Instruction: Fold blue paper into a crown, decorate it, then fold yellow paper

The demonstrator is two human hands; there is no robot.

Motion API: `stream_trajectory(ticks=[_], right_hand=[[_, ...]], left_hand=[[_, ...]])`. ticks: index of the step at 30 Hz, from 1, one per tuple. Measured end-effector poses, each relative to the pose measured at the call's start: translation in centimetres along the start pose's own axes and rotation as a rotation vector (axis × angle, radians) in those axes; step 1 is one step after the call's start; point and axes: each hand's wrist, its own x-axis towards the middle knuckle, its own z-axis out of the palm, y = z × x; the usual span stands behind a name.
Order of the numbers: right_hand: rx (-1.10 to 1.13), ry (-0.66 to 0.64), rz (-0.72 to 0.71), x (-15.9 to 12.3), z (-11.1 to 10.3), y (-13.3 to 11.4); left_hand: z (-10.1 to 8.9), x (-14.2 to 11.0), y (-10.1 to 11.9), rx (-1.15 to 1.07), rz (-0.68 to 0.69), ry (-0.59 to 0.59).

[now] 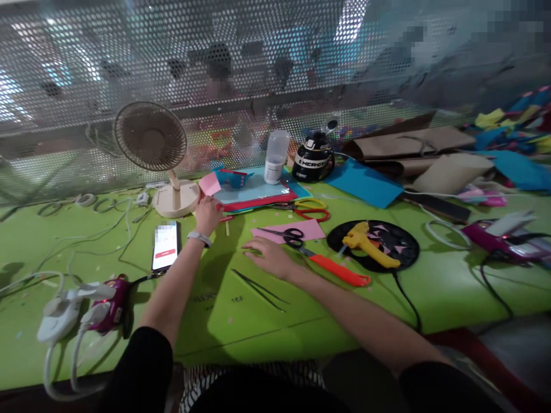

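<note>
My left hand [209,217] reaches forward near the fan's base, its fingers closed at the lower edge of a small pink piece of paper [210,184]. My right hand [269,256] rests low over the green table, fingers stretched out and holding nothing. Just beyond it, black-handled scissors [293,236] lie on a pink paper strip [314,230]. A utility knife with an orange handle [340,270] is to its right. Black tweezers [260,289] lie on the near side of that hand.
A beige fan [151,137], phone [165,246] and power strips with cables [107,304] stand at left. Behind are a clear bottle [275,158], a black jug [313,160] and red-and-yellow-handled scissors [312,211]. A yellow glue gun [370,245] lies on a black mat [411,246].
</note>
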Motion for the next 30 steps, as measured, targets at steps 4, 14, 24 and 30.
stream_trajectory(ticks=[4, 14, 24, 30], right_hand=[[-0.028, 0.065, 0.037, 0.8, 0.0, 1.5], [-0.344, 0.074, 0.139, 6.7, -2.8, 3.1], [-0.715, -0.042, 0.056, 11.2, -1.2, 3.2], [-0.817, -0.078, 0.076, 11.6, -1.4, 3.1]], left_hand=[[0.8, -1.9, 0.7, -0.061, -0.028, -0.005], [2.1, -2.2, -0.3, -0.248, -0.082, 0.062], [2.8, -1.8, -1.1, -0.319, -0.172, 0.117], [2.6, -1.5, -1.2, -0.373, -0.218, 0.157]])
